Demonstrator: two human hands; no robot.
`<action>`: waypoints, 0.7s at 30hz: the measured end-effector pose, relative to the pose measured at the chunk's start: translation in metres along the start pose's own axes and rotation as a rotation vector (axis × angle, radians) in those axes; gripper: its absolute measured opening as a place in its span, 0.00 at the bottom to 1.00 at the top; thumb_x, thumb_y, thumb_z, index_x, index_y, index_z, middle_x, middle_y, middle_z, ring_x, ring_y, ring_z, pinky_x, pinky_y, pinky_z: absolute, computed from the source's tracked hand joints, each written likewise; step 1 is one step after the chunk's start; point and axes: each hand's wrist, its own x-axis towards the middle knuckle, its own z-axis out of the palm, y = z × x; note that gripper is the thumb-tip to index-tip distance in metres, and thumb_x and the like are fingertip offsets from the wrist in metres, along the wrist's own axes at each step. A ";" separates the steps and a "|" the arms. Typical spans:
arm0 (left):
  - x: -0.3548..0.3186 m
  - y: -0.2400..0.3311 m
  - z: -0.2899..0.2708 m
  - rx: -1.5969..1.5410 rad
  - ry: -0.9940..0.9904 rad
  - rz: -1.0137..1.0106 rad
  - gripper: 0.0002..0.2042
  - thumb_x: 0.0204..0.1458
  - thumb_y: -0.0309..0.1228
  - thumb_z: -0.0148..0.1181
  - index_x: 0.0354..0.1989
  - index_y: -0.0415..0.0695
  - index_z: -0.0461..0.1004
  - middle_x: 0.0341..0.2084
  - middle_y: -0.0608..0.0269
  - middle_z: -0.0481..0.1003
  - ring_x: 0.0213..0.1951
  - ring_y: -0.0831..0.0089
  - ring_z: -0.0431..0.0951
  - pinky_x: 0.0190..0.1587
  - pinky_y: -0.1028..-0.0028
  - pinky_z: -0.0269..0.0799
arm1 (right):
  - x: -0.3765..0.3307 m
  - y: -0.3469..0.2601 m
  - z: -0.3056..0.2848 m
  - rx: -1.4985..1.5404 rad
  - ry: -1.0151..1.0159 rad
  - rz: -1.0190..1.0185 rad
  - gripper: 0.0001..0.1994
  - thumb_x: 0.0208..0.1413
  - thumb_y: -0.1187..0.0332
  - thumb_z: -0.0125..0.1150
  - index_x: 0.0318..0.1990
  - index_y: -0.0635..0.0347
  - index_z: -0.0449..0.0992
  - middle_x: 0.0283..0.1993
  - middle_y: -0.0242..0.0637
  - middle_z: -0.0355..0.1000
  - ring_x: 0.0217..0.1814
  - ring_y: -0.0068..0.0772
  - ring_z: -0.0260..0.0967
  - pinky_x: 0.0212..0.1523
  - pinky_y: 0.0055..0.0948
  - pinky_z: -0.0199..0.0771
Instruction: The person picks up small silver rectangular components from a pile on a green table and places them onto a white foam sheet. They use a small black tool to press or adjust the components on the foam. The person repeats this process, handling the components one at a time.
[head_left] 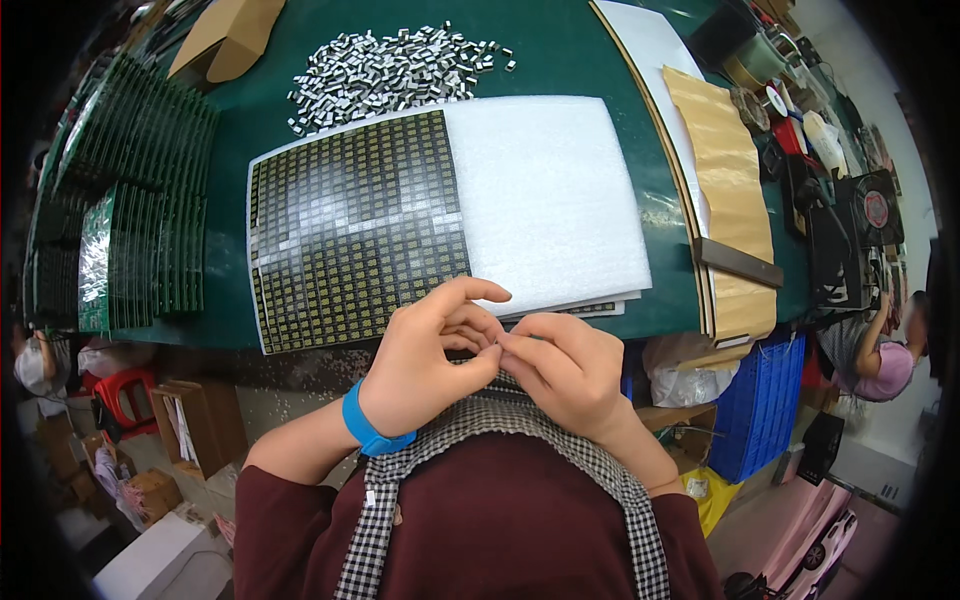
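My left hand (425, 345), with a blue wrist strap (366, 420) below it, meets my right hand (572, 372) at the fingertips, just past the table's near edge. The left thumb and curled fingers are closed at that point, while its index finger reaches out above. My right thumb and index finger are pinched together. Anything between the fingertips is too small or hidden to make out. Beyond the hands lies a dark sheet of small gold-marked rectangles (350, 215), resting on white foam sheeting (548, 200). Farther back is a heap of small silver metal pieces (390, 78).
Racked green circuit boards (135, 140) stand at the left, near an open cardboard box (228, 40). Flat boards with brown paper (715, 170) and a dark bar (738, 263) lie at the right. Below are a blue crate (762, 410) and a red stool (125, 400).
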 end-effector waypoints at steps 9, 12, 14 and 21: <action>0.003 0.014 -0.023 -0.017 -0.079 -0.079 0.17 0.45 0.17 0.55 0.46 0.35 0.68 0.32 0.58 0.75 0.37 0.76 0.77 0.41 0.77 0.75 | 0.000 0.001 0.001 0.232 -0.011 0.186 0.11 0.39 0.76 0.69 0.34 0.63 0.78 0.32 0.36 0.73 0.29 0.29 0.72 0.27 0.24 0.72; 0.016 0.012 -0.046 0.487 0.233 0.309 0.14 0.47 0.19 0.58 0.44 0.35 0.71 0.38 0.52 0.73 0.45 0.63 0.75 0.49 0.71 0.72 | -0.002 0.002 -0.001 0.359 -0.001 0.399 0.11 0.41 0.76 0.69 0.36 0.62 0.80 0.33 0.36 0.74 0.31 0.26 0.70 0.28 0.22 0.69; 0.023 0.010 -0.051 0.960 0.406 0.520 0.14 0.45 0.22 0.61 0.42 0.35 0.72 0.39 0.51 0.72 0.47 0.56 0.73 0.51 0.68 0.70 | -0.004 0.003 0.001 0.415 -0.009 0.487 0.11 0.43 0.76 0.68 0.38 0.62 0.80 0.33 0.35 0.74 0.31 0.22 0.68 0.28 0.20 0.66; -0.005 0.008 -0.029 1.230 0.029 0.400 0.16 0.39 0.21 0.59 0.41 0.35 0.73 0.38 0.53 0.71 0.42 0.58 0.72 0.46 0.68 0.71 | -0.008 0.004 0.003 0.393 0.023 0.512 0.10 0.41 0.75 0.70 0.35 0.62 0.78 0.33 0.35 0.75 0.29 0.23 0.68 0.27 0.21 0.65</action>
